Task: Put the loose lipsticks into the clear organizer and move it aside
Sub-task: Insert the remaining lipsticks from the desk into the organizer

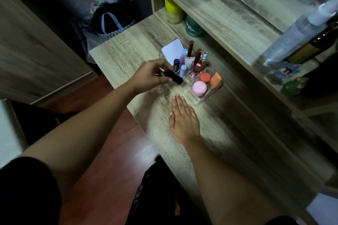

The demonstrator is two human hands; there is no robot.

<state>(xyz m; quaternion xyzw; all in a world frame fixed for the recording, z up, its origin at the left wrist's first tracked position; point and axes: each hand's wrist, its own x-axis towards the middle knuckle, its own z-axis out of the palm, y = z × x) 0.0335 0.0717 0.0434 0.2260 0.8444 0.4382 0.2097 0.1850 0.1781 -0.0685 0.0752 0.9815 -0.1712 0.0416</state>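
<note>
While the left hand (151,76) pinched a black lipstick (174,77) right at the near-left corner of the clear organizer (204,97), the tube sat tilted, cap end pointing toward the slots. Judgement: held that way to line it up for dropping into a free slot. The organizer stood on the desk (128,49) close to the shelf unit, already packed: a blue lip balm (176,65), several upright tubes and glosses at the back, a pink round pot (199,88), an orange-red pot (205,77) and an orange tube (215,80) in the front tray. No other loose lipsticks were visible on the desk, so this looked like the last one or close to it; the move aside was not yet done.

Left hand pose: forearm reaching in from the lower left, wrist bent, fingers curled round the tube, thumb on the near side. Some motion blur under the hand, so the exact finger contact was unclear.

Right hand (182,118): flat on the desk, palm down, fingers together and extended toward the organizer, fingertips just short of its front edge, holding nothing. Probably bracing, or staged to steady or slide the organizer.
</note>
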